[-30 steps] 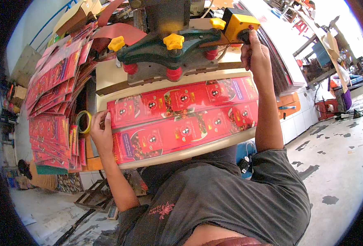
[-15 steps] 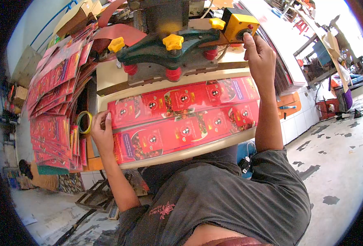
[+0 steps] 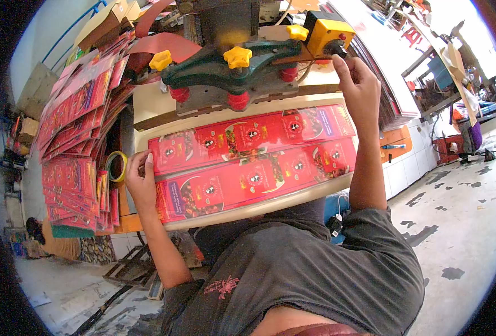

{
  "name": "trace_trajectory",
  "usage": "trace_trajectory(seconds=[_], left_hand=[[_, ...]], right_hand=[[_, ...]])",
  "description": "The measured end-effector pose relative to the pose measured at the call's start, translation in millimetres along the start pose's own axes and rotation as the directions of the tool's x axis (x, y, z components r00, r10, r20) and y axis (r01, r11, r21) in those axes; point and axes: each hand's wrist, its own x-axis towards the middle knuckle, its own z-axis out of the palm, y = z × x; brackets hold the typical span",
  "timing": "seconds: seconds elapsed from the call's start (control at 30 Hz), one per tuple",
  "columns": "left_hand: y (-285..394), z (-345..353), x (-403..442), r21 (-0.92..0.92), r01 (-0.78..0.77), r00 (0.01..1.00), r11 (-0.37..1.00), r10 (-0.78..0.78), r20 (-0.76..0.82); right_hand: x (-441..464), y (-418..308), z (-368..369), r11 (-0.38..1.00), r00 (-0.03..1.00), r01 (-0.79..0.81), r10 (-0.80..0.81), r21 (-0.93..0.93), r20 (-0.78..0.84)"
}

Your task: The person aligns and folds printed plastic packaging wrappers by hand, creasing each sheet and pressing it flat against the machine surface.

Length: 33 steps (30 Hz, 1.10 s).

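Two long rows of red printed plastic sheets (image 3: 253,162) lie on a cream board in front of a dark green machine head (image 3: 220,70) with yellow star knobs. My left hand (image 3: 141,182) rests at the left end of the sheets, its fingers close together on their edge. Beside the yellow control box (image 3: 329,35) is my right hand (image 3: 360,84), just below the black knob, with thumb and forefinger a little apart and the other fingers curled. Nothing shows between its fingers.
Piles of red printed packets (image 3: 71,123) stand at the left, with a yellow tape roll (image 3: 116,166) beside them. Behind the control box runs a stack of flat sheets (image 3: 379,84). A blue-handled tool (image 3: 393,146) lies on an orange surface at the right.
My right hand has drawn back from the control box's black knob, moving down and slightly right. My left hand stays at the sheets' left end.
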Motion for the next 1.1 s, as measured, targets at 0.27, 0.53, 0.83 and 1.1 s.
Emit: trace_trajectory(seconds=[0.27, 0.53, 0.83, 1.1], left_hand=[[-7.9, 0.6, -1.1, -0.008, 0.049, 0.998, 0.999, -0.050, -0.028], [-6.8, 2.9, -1.3, -0.170, 0.119, 0.991, 0.978, -0.128, -0.046], [-5.5, 0.9, -2.1, -0.313, 0.191, 0.978, 0.930, -0.208, -0.023], [-0.3, -33.4, 1.5, -0.670, 0.286, 0.939, 0.685, -0.340, 0.053]], right_hand=[[-23.8, 42.4, -44.5, 0.927, 0.960, -0.223, 0.262, -0.301, 0.096], [-51.4, 136.0, -45.5, 0.856, 0.905, -0.225, 0.361, -0.466, 0.227], [-51.0, 142.4, -29.6, 0.892, 0.824, -0.451, 0.433, -0.039, 0.365], [-62.7, 116.0, -85.8, 0.818, 0.790, -0.512, 0.328, 0.262, 0.519]])
